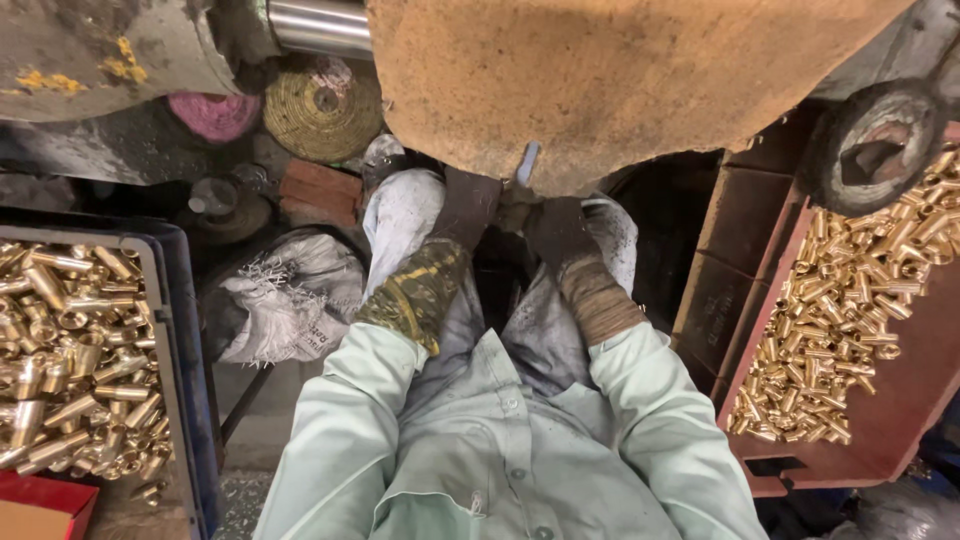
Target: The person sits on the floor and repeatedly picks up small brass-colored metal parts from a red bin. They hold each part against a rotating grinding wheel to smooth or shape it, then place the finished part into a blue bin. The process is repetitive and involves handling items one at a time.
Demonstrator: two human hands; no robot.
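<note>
brass piece held up to the buffing wheel

both hands press a small workpiece point(527, 165) against the lower edge of a large tan buffing wheel point(610, 80). the piece shows only as a pale sliver poking up between the gloved fingertips where they meet the wheel; by the look of the trays it is probably one of the brass fittings, though too little shows to be sure.

to do this step well, i judge the piece should meet the wheel on its underside with light, even pressure, turned a little at a time so no one face takes all the wear. fingertips should stay behind the contact line, and the loose sleeve cuffs are best kept back from the wheel's face.

the left hand point(468, 210), in a dark glove with a patterned yellow-green cuff, is clenched around the near side of the piece. the right hand point(555, 232), in a dark glove with a brown ribbed cuff, closes in from the other side, fingers curled tight; the two hands touch each other at the piece. how much of it each hand actually pinches is hidden by the gloves.

a blue tray of brass fittings point(75, 360) sits at the left edge of the view, a red tray of brass fittings point(850, 320) at the right edge, both well apart from the hands. a white sack point(290, 295) lies near the left knee.
</note>
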